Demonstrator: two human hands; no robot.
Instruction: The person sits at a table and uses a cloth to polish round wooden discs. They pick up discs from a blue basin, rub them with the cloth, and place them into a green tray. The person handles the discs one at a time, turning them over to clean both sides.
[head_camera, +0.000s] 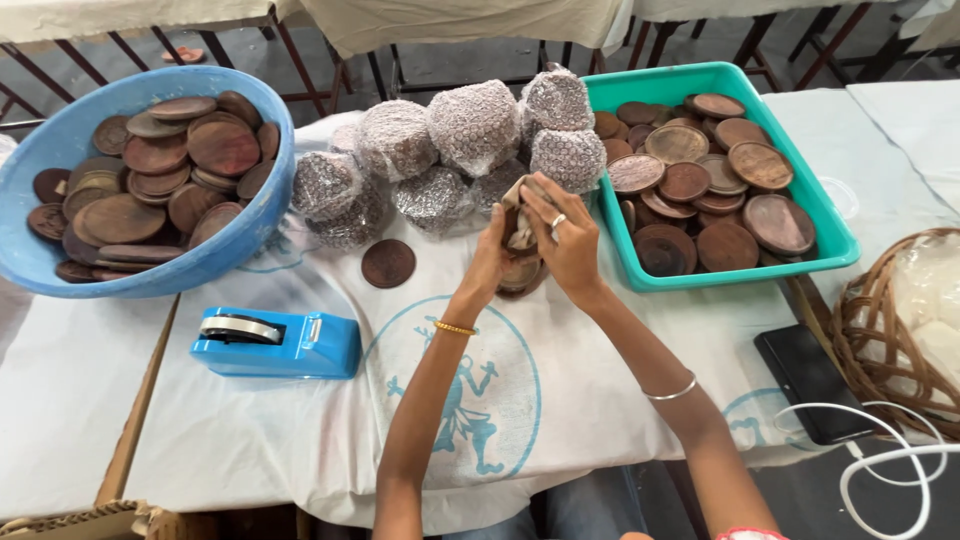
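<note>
**Both hands closed on a stack of discs**

Together, our hands met over the white cloth (300, 420), just left of the teal tray (838, 240). Our left hand (490, 262) curled round the near side of a small stack of brown wooden discs (520, 272), fingers pressed together against its edge. Our right hand (568, 240) lay over the top and far side, fingers bent and close, pinching a bit of bubble wrap (518, 228) against the stack. The stack stood tilted, its lower edge near the cloth; we could not tell whether it touched.

Just beyond our hands lay a heap of wrapped bundles (470, 125). One loose disc (388, 263) lay flat on the cloth to the left. A blue basin (60, 130) full of discs sat at far left, and a blue tape dispenser (278, 342) stood in front of it. The tray held more discs. A phone (808, 380) and a wicker basket (870, 330) lay to the right.
</note>
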